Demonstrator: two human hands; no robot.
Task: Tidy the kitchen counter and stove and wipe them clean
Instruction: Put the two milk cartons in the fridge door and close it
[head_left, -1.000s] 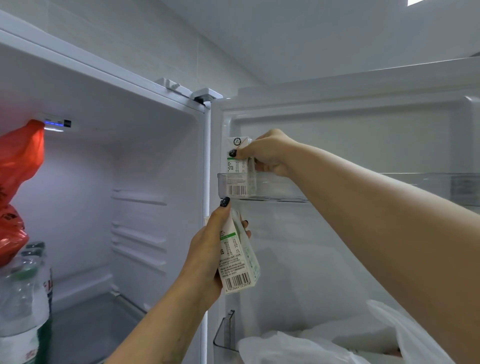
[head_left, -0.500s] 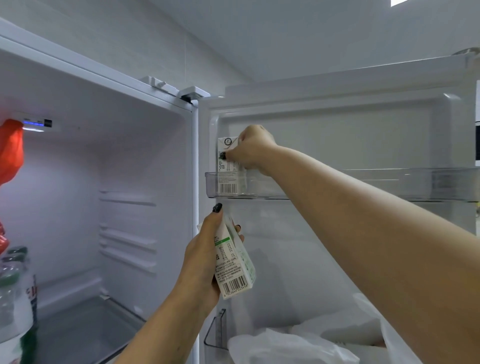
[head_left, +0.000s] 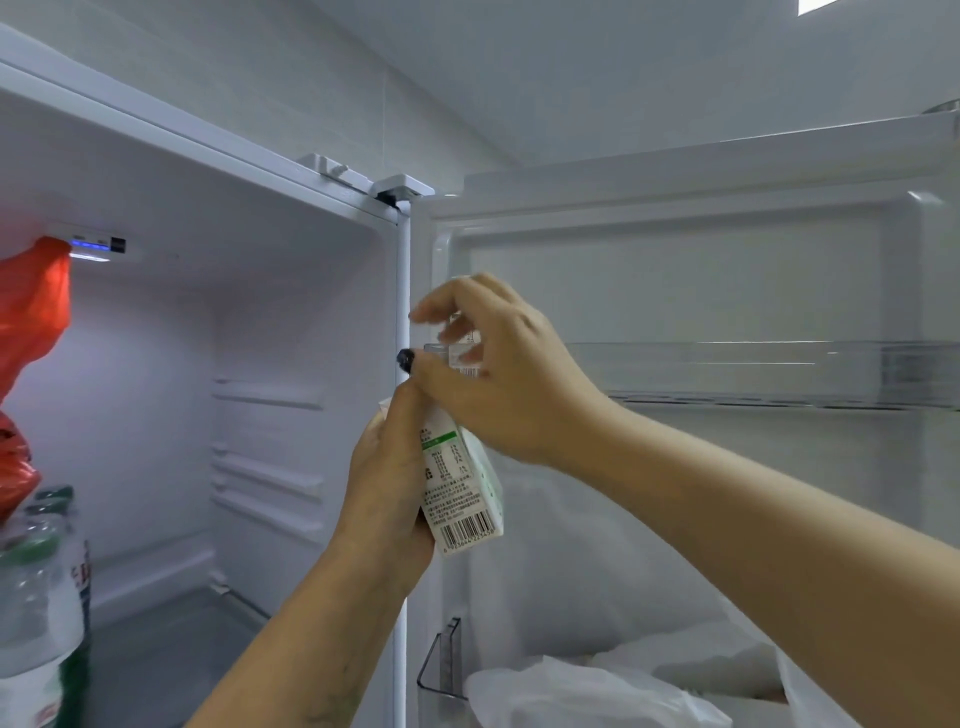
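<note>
I face an open fridge. My left hand (head_left: 384, 483) grips a small white and green carton (head_left: 462, 493), tilted, just in front of the door's hinge edge. My right hand (head_left: 509, 384) hovers right above it with loosely spread fingers, holding nothing; its thumb lies close to my left thumb. Behind my right hand's fingers a second carton (head_left: 464, 358) stands at the left end of the clear upper door shelf (head_left: 753, 369), mostly hidden.
A red plastic bag (head_left: 36, 301) hangs at the left inside the fridge, above a clear plastic bottle (head_left: 36, 597) with a green cap. White plastic bags (head_left: 582, 691) fill the lower door shelf. The rest of the upper door shelf holds nothing.
My right hand has let go of the carton in the upper door shelf and dropped down to just above the carton in my left hand. My left hand has risen slightly.
</note>
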